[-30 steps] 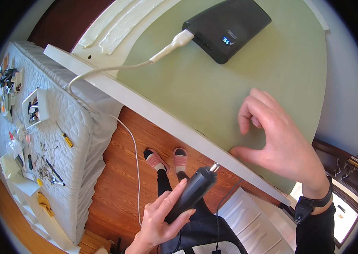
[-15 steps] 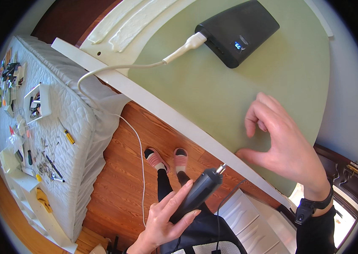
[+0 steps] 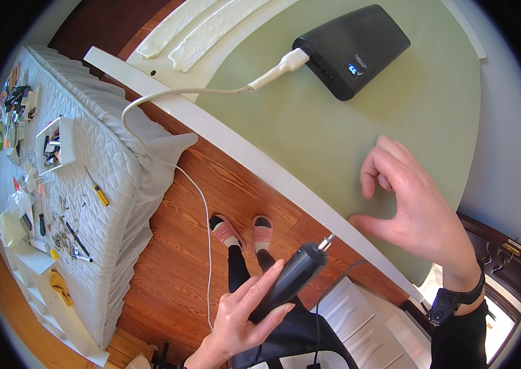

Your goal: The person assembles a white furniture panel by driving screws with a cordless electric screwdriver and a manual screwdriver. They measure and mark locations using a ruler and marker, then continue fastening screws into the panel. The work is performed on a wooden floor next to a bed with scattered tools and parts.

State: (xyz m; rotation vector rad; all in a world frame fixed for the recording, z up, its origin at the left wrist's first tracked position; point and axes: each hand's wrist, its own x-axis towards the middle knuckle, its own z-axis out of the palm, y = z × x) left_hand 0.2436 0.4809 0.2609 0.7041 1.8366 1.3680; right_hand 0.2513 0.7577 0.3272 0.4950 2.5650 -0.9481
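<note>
My left hand (image 3: 242, 317) is wrapped around a dark grey handheld power tool (image 3: 291, 277) with a silver chuck and a thin bit at its tip. The tool slants up to the right, its tip by the white edge of a green-topped table (image 3: 309, 138). Above the tabletop's right part, my right hand (image 3: 411, 206) holds nothing; its fingers are curled, with the thumb well apart from them. Farther back on the tabletop lies a black power bank (image 3: 352, 52) with a small lit display. A white cable (image 3: 186, 91) is plugged into it and hangs over the table edge.
At left is a quilted mattress (image 3: 109, 178) with a white box (image 3: 57, 144) of small items, a yellow-handled screwdriver (image 3: 100, 195) and scattered small parts. The cable drops to the wooden floor (image 3: 174, 258) near my slippers (image 3: 228, 230). White drawers (image 3: 365, 320) stand at lower right.
The view has shifted slightly, so the power bank and table edge sit a little farther right. A thin bit now shows more clearly at the tool's tip. Both hands keep nearly the same pose.
</note>
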